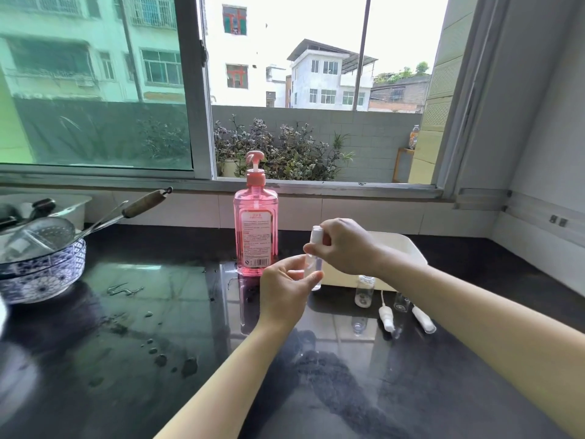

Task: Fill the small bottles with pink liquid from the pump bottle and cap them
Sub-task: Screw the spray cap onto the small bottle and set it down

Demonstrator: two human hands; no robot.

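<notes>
Nearest you, the dark glossy worktop [133,327] shows scattered water drops on its left half. Further in, two white spray caps [386,318] lie on it to the right, each with its thin tube, beside two empty clear small bottles [364,291] standing uncapped; the right one is partly hidden by your right forearm.

Your left hand [285,293] has its grip closed around the lower body of a small clear bottle [315,269], held upright above the worktop. Your right hand [343,245] pinches that bottle's white cap [316,233] at the top, fingers wrapped tight around it. Whether there is liquid inside, you cannot tell from here.

Just behind your hands sits a white tray [408,248]. To its left, the pink pump bottle [255,226] stands upright, mostly full, label facing you. At far left a blue-and-white bowl [47,274] holds a strainer [50,231]. Beyond runs the window sill [316,188].
</notes>
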